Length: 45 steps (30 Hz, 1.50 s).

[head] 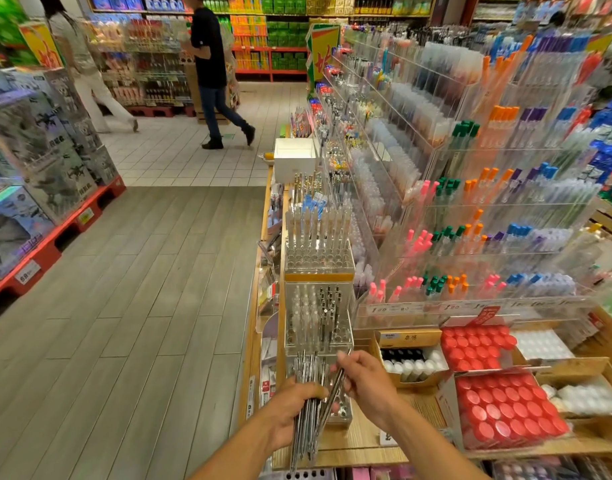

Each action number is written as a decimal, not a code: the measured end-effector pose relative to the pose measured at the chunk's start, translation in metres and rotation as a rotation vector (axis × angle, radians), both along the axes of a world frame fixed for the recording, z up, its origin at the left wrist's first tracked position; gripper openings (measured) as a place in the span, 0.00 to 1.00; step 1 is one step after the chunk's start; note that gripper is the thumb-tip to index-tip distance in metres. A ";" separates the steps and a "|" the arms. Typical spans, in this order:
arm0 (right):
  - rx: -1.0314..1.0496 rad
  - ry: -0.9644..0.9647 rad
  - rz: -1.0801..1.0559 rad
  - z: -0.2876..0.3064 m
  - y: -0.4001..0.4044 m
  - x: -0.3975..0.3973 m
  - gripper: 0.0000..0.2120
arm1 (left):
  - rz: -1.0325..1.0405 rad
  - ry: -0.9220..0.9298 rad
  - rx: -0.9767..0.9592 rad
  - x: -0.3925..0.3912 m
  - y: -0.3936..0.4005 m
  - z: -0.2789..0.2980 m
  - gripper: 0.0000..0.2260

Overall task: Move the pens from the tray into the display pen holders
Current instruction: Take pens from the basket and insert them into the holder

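Note:
My left hand (292,407) grips a bundle of several silver pens (306,415) that stands nearly upright at the shelf's front edge. My right hand (365,379) pinches one silver pen (335,389), slanted, beside the bundle. Both hands are over a clear acrylic pen holder (339,410) with a grid of holes. Behind it stands a second clear holder (318,317) with several dark pens on its right side, and farther back a third holder (318,251) with beige-capped pens. No tray is in view.
A tiered acrylic rack (470,209) of coloured pens fills the right. Red-capped jars (505,407) and a box of small bottles (413,365) sit to the right of my hands. A white box (294,157) stands farther along. The aisle floor and two walking people lie left.

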State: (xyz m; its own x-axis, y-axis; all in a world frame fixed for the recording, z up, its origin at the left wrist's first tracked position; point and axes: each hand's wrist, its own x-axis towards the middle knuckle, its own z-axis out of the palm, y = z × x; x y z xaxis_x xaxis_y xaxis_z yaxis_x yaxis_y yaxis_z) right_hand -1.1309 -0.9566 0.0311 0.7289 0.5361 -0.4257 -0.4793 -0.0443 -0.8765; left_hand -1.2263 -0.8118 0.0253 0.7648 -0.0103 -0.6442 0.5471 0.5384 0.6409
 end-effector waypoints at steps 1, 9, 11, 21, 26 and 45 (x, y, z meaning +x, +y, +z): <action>0.046 0.029 -0.028 0.001 -0.002 0.003 0.09 | 0.011 0.006 -0.006 0.000 0.001 0.000 0.23; 0.270 0.039 -0.165 0.008 -0.030 0.026 0.12 | 0.132 0.050 -0.069 0.000 0.006 -0.007 0.16; 0.224 -0.041 -0.145 0.008 -0.037 0.026 0.12 | 0.150 0.062 -0.062 0.000 0.008 -0.009 0.15; -0.481 -0.710 0.075 -0.034 -0.040 0.010 0.06 | 0.135 0.101 -0.011 -0.005 0.005 -0.012 0.11; -0.606 -0.771 0.205 -0.053 -0.038 0.010 0.08 | 0.127 0.105 -0.004 -0.002 0.005 -0.010 0.11; -0.970 -0.762 0.456 -0.028 -0.018 0.025 0.10 | 0.140 0.115 0.021 -0.001 0.003 -0.002 0.22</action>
